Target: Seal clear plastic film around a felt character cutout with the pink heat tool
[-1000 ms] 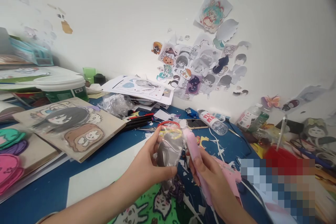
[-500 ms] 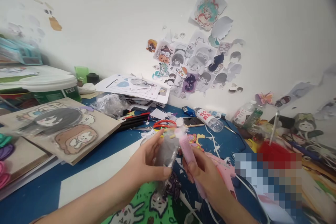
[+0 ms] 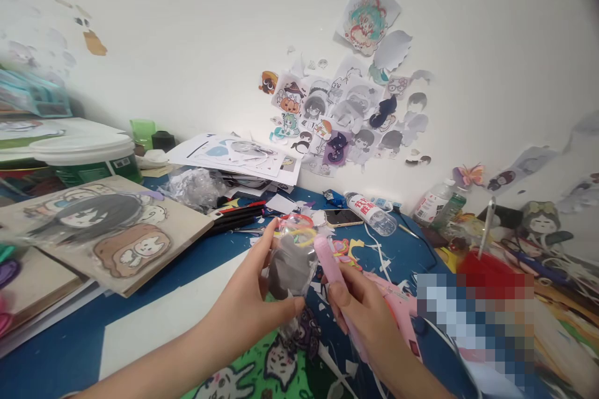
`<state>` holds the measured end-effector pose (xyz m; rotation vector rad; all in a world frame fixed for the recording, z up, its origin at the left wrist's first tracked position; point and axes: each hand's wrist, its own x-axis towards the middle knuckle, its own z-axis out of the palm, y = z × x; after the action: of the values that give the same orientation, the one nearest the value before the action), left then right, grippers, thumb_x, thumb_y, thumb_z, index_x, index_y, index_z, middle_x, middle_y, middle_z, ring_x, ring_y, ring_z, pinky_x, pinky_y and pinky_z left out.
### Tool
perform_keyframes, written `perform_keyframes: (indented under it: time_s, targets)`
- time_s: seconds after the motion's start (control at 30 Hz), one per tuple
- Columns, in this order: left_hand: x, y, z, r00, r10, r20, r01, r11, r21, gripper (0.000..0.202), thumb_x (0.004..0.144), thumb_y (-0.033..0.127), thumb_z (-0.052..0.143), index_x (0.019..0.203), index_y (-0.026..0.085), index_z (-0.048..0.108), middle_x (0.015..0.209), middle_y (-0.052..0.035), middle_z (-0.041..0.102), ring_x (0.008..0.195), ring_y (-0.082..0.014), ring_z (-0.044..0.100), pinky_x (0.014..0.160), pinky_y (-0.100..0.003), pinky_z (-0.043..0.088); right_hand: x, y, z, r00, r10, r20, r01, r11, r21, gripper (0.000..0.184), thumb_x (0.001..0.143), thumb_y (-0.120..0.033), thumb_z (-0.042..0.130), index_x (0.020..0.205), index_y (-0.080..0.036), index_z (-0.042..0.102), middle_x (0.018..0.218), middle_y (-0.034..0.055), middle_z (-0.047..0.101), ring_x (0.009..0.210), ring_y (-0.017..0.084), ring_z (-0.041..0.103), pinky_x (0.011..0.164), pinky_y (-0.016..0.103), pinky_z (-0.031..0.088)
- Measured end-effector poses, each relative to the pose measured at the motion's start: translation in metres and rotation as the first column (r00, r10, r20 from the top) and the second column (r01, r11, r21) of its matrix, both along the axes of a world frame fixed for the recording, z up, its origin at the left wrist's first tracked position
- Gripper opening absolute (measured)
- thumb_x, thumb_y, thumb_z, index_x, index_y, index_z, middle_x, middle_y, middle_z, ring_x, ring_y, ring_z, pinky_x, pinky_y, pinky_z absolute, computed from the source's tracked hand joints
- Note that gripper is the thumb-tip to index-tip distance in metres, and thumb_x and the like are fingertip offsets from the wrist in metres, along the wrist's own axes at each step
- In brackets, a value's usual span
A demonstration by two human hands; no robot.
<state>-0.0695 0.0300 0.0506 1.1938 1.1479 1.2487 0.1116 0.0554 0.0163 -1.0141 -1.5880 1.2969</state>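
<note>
My left hand is closed at the edges of a grey cut-out wrapped in clear plastic film, thumb below and fingers above. In my right hand is a thick pink pen-shaped tool, its rounded end pointing up and away from me. The tool's end is just right of the wrapped cut-out; whether they touch I cannot tell. Behind the film lie red and yellow rings. Below my hands is a green sheet with drawn animals, partly covered by a dark patterned piece.
Drawing-covered boards lie at left, before a white-lidded tub. Black pens, a phone and a plastic bottle lie behind my hands. At right are a red container and cables. Paper scraps litter the blue table.
The wrapped cut-out has turned so its flat grey face shows more. The pink tool's end has shifted slightly down and right, away from the film's top edge.
</note>
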Motion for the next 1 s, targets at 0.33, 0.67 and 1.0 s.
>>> perform_keyframes:
  time_s: [0.33, 0.67, 1.0]
  targets:
    - [-0.004, 0.008, -0.001, 0.997, 0.068, 0.028, -0.068, 0.998, 0.005, 0.106, 0.06, 0.019, 0.071, 0.145, 0.027, 0.007, 0.136, -0.0123, 0.041, 0.108, -0.0271, 0.056, 0.082, -0.033, 0.05, -0.005, -0.004, -0.005, 0.992, 0.0, 0.128, -0.008, 0.998, 0.057, 0.044, 0.078, -0.057, 0.054, 0.098, -0.018, 0.059, 0.061, -0.0026, 0.045, 0.049, 0.011, 0.038, 0.044, 0.023, 0.028]
    - [-0.003, 0.0, -0.012, 0.951, 0.168, -0.261, -0.14, 0.982, 0.123, 0.097, 0.067, 0.025, 0.065, 0.144, 0.03, 0.005, 0.128, -0.0089, 0.042, 0.106, -0.025, 0.053, 0.076, -0.03, 0.05, -0.006, -0.004, -0.011, 0.982, -0.089, 0.169, 0.078, 0.994, 0.071, 0.039, 0.075, -0.054, 0.06, 0.092, -0.02, 0.067, 0.05, -0.0028, 0.045, 0.048, 0.014, 0.042, 0.043, 0.024, 0.031]
    - [-0.003, 0.006, -0.018, 0.901, 0.231, -0.367, -0.194, 0.972, 0.135, 0.098, 0.068, 0.039, 0.067, 0.142, 0.032, 0.003, 0.122, -0.0092, 0.046, 0.101, -0.0278, 0.056, 0.073, -0.035, 0.049, -0.013, -0.006, -0.002, 0.978, -0.142, 0.153, 0.125, 0.986, 0.114, 0.032, 0.074, -0.05, 0.061, 0.081, -0.02, 0.065, 0.051, -0.0029, 0.043, 0.051, 0.014, 0.041, 0.045, 0.023, 0.03]
